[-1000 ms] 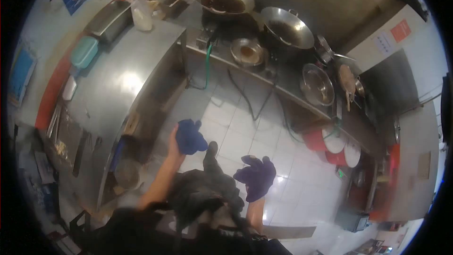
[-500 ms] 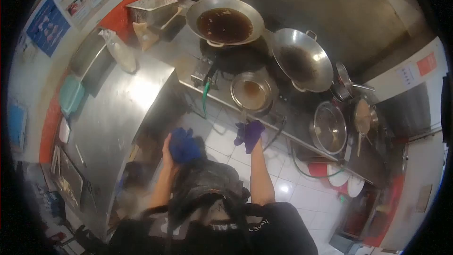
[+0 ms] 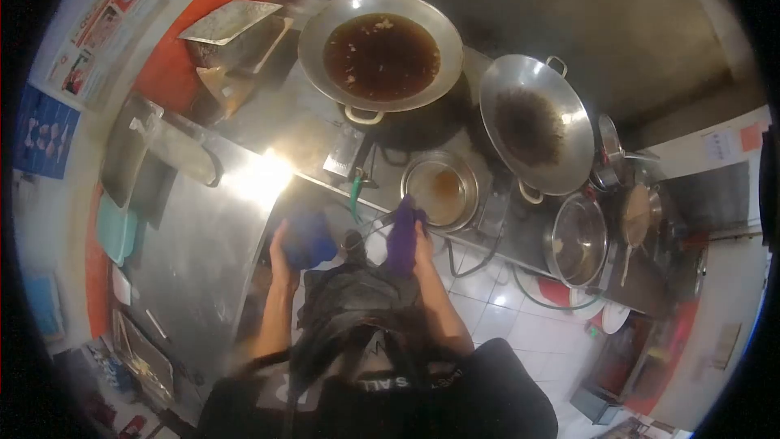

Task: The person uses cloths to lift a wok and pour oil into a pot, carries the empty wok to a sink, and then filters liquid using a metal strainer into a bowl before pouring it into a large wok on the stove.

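In the head view my left hand [image 3: 280, 248] is closed on a blue cloth [image 3: 310, 241], which is blurred by motion. My right hand [image 3: 423, 249] grips a purple cloth [image 3: 401, 237] that hangs in front of the fingers. Both hands are in front of my body, short of the stove edge. Just beyond the purple cloth stands a metal bowl [image 3: 416, 191] with brownish liquid. A large wok [image 3: 313, 49] of dark oil with floating bits rests on the stove farther ahead. Its near handle [image 3: 363, 116] points towards me.
A tilted second wok [image 3: 578, 134] sits to the right, near a metal basin [image 3: 599, 232] and a strainer [image 3: 636, 211]. On the left are a steel counter [image 3: 207, 228], a filled plastic bag [image 3: 185, 152] and a green container [image 3: 115, 228]. A green hose [image 3: 356, 195] runs by the burner.
The view has moved closer to the stove. My right hand has turned, and the purple cloth now hangs upright nearer the blue one. Both cloths stay in my hands.
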A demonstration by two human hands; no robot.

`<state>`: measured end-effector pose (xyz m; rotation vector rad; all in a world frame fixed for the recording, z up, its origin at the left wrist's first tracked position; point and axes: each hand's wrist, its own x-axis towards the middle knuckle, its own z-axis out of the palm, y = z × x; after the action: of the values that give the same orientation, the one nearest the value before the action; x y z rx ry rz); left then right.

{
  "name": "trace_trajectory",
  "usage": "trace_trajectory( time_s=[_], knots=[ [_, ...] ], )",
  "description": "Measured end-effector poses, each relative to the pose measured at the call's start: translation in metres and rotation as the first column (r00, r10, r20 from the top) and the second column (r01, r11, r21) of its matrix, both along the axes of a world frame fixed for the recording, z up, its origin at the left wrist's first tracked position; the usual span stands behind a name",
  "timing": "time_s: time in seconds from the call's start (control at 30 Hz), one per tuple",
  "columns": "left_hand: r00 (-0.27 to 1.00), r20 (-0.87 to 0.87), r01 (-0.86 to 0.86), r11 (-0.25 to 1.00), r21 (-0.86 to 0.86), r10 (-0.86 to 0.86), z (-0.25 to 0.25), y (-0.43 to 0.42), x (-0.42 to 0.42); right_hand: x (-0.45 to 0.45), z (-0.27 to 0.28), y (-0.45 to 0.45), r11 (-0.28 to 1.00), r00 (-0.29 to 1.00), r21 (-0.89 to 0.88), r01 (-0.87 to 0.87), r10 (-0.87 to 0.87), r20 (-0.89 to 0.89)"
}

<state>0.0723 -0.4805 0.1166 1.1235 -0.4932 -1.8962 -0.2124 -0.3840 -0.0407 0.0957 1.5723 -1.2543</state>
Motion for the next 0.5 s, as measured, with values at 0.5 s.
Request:
trace_trajectory(
  time_s=[0.5],
  knots=[
    [0.853, 0.048, -0.474, 0.812, -0.341, 0.519, 0.108, -0.047, -0.051, -0.125, 0.002, 0.001, 0.658, 0.638, 0.474, -0.586, 0.735, -0.231]
  ],
)
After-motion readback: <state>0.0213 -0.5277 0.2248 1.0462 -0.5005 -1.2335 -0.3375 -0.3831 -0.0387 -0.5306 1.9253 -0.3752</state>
